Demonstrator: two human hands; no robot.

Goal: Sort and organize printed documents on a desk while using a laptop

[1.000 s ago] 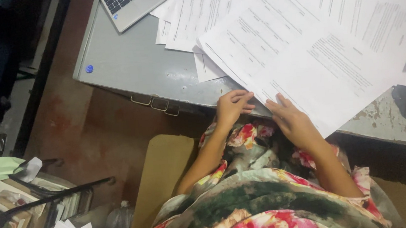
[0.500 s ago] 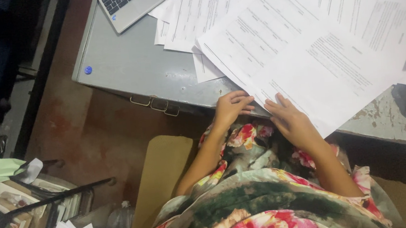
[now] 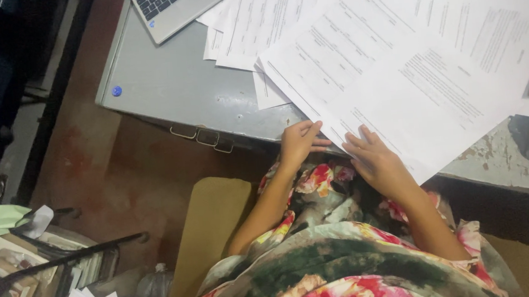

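Item: two hands at the near edge of a large printed sheet, metal desk.

Nearest, a floral garment (image 3: 343, 274) and tan seat (image 3: 211, 228). Left hand (image 3: 299, 144), fingers curled, pinches the near corner of the large printed sheet (image 3: 398, 88); right hand (image 3: 375, 162) lies flat on its lower edge, fingers spread. The sheet rests atop overlapping printed papers (image 3: 254, 23) on the grey metal desk (image 3: 178, 86). Farthest, a laptop (image 3: 178, 4). Handling judgement: keep the right palm pressing to anchor the pile; lift with the left corner pinch only, slowly, so lower pages stay put.
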